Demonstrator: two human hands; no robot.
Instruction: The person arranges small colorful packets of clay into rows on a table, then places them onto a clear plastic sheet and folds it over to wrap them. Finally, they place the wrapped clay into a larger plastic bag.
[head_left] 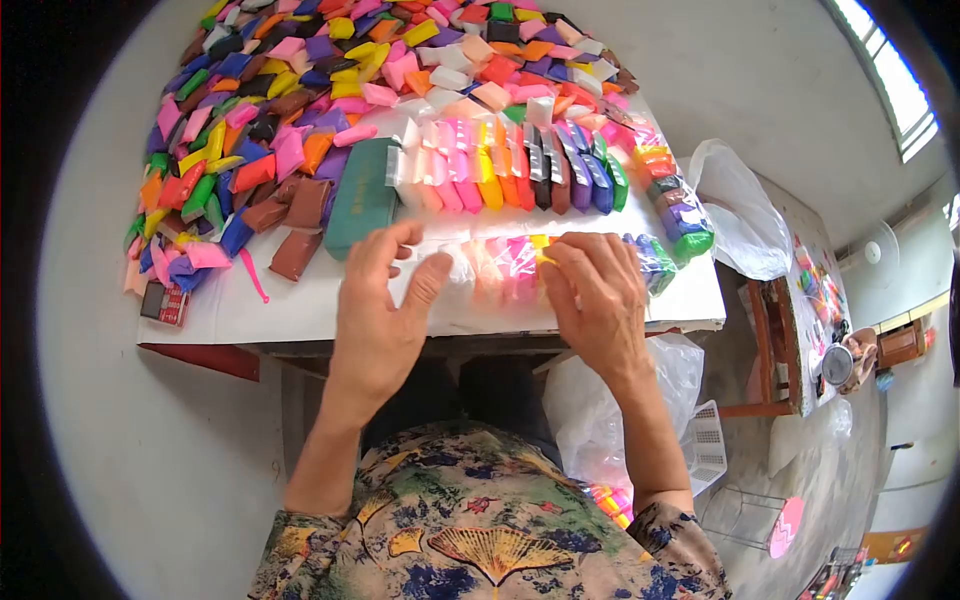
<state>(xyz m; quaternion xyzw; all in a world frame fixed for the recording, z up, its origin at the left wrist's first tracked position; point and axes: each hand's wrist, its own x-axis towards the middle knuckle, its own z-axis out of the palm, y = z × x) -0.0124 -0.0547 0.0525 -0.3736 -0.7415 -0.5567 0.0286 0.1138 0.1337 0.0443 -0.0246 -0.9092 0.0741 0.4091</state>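
A clear plastic bag [487, 272] with a row of small coloured packets lies near the table's front edge, slightly blurred. My right hand [603, 300] is curled over the bag's right half, thumb and fingers closed on it. At the bag's left end my left hand [378, 312] is open, thumb and fingers apart, with nothing in it. Just beyond, a row of soft coloured packets [468, 180] runs from pale pink to green. A dark green block [362, 198] stands against that row's left end.
A large heap of loose coloured packets [300, 75] covers the back and left of the white table [300, 318]. A filled bag [675, 200] lies at the right edge. Clear plastic [735, 205] hangs beyond it. A white basket [707, 445] stands below on the right.
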